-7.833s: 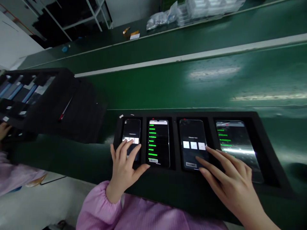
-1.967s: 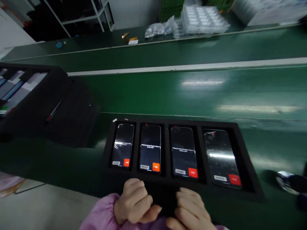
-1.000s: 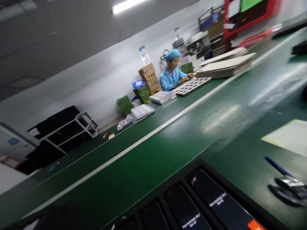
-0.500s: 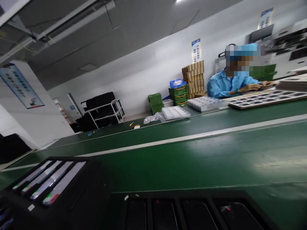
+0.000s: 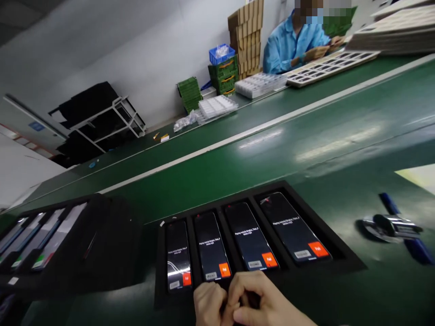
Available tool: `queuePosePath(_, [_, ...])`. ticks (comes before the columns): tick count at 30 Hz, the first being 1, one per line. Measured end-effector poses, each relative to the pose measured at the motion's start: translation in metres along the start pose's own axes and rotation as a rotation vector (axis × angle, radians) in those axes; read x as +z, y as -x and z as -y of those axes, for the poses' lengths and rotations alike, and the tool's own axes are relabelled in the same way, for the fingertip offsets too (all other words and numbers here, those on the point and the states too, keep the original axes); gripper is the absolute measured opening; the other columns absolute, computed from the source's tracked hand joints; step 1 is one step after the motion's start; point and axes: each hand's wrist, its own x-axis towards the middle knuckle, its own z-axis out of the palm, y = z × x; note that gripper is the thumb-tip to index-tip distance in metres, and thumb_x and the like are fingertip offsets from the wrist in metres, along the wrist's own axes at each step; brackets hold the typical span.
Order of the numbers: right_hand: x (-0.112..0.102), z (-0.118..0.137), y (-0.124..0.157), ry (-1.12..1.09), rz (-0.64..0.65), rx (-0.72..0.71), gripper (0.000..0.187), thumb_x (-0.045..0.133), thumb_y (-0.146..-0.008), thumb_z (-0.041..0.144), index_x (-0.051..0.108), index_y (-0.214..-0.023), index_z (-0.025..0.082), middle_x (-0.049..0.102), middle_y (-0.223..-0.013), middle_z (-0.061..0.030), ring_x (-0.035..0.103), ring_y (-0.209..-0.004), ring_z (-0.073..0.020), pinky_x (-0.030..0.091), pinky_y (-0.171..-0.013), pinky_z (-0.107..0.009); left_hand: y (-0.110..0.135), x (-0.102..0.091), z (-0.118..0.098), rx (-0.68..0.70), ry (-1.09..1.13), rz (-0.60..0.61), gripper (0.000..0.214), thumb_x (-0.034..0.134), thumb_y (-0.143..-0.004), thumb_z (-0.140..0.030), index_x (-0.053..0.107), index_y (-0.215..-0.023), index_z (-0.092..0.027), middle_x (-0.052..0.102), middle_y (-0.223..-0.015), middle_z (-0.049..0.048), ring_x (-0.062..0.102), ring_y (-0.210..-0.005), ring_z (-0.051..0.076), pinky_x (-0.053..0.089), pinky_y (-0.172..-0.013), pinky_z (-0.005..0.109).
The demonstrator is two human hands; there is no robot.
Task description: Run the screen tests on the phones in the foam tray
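Note:
Close together at the bottom middle are my left hand (image 5: pixel 208 301) and my right hand (image 5: pixel 263 299), fingers curled and touching each other. Anything between the fingers is hidden. Just beyond them lies a black foam tray (image 5: pixel 288 274) with several phones side by side in its slots. Lit text on a dark screen and an orange "Fail" box show on each one. The leftmost phone (image 5: pixel 178 258) is narrowest in view; the rightmost phone (image 5: pixel 294 226) has a small tag at its top. My knuckles are at the tray's near edge, below the middle phones.
At left stands a stack of black trays (image 5: pixel 112 244) holding light-coloured phones. A metal and blue object (image 5: pixel 390 226) lies at right, near a pale sheet (image 5: pixel 419 176). Across the green bench (image 5: pixel 258 149), a person in blue (image 5: pixel 288 43) works beside white trays (image 5: pixel 260 85).
The view has tilted down and shifted right. Both my hands have come into sight, and the phones in the near tray now show fully with lit screens.

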Motion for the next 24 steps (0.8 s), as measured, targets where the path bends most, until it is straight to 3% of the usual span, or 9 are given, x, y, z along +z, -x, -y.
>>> queuePosePath(5, [0.006, -0.006, 0.002, -0.086, -0.033, 0.015, 0.041, 0.088, -0.082, 0.058, 0.074, -0.081, 0.019, 0.076, -0.081, -0.004, 0.062, -0.068, -0.0132, 0.043, -0.064, -0.026, -0.003, -0.002, -0.005, -0.016, 0.052, -0.069, 0.042, 0.037, -0.113, -0.033, 0.052, -0.075, -0.022, 0.051, -0.058, -0.0034, 0.053, -0.052, 0.011, 0.044, -0.059, 0.027])
queuePosePath(10, [0.013, -0.007, 0.01, -0.137, -0.174, -0.003, 0.059, 0.09, -0.076, 0.065, 0.056, -0.062, 0.019, 0.072, -0.074, -0.0039, 0.063, -0.067, -0.0132, 0.043, -0.062, -0.026, -0.01, 0.005, -0.025, -0.064, 0.075, -0.158, 0.046, 0.032, -0.113, -0.031, 0.05, -0.072, -0.023, 0.05, -0.054, -0.0043, 0.052, -0.046, 0.011, 0.046, -0.056, 0.025])
queuePosePath(13, [0.007, 0.002, 0.017, -0.133, -0.232, -0.031, 0.045, 0.087, -0.084, 0.062, 0.072, -0.08, 0.02, 0.067, -0.075, -0.0008, 0.054, -0.065, -0.0101, 0.04, -0.06, -0.024, -0.022, 0.011, -0.039, -0.138, 0.079, -0.162, 0.039, 0.033, -0.112, -0.028, 0.053, -0.078, -0.024, 0.056, -0.058, -0.0046, 0.057, -0.047, 0.011, 0.047, -0.055, 0.024])
queuePosePath(17, [-0.002, 0.016, 0.03, -0.122, -0.147, -0.09, 0.032, 0.078, -0.093, 0.059, 0.083, -0.097, 0.028, 0.068, -0.095, -0.0036, 0.061, -0.084, -0.0134, 0.05, -0.078, -0.027, -0.037, 0.008, -0.058, -0.243, 0.091, -0.123, 0.039, 0.033, -0.113, -0.047, 0.055, -0.089, -0.025, 0.055, -0.059, -0.0053, 0.056, -0.046, 0.012, 0.045, -0.049, 0.024])
queuePosePath(21, [0.004, 0.025, 0.04, -0.083, 0.058, -0.153, 0.026, 0.073, -0.1, 0.053, 0.083, -0.105, 0.029, 0.064, -0.095, -0.0037, 0.064, -0.09, -0.0144, 0.055, -0.084, -0.027, -0.039, -0.003, -0.075, -0.3, 0.105, -0.147, 0.049, 0.028, -0.112, -0.048, 0.045, -0.073, -0.026, 0.048, -0.057, -0.0033, 0.055, -0.052, 0.015, 0.052, -0.06, 0.027])
queuePosePath(24, [0.003, 0.035, 0.043, 0.223, 0.012, -0.253, 0.027, 0.066, -0.105, 0.049, 0.078, -0.101, 0.026, 0.065, -0.091, -0.0018, 0.066, -0.087, -0.0131, 0.056, -0.081, -0.024, -0.035, -0.01, -0.079, -0.3, 0.077, -0.173, 0.047, 0.03, -0.111, -0.043, 0.05, -0.073, -0.026, 0.056, -0.064, -0.0006, 0.061, -0.064, 0.017, 0.059, -0.074, 0.032])
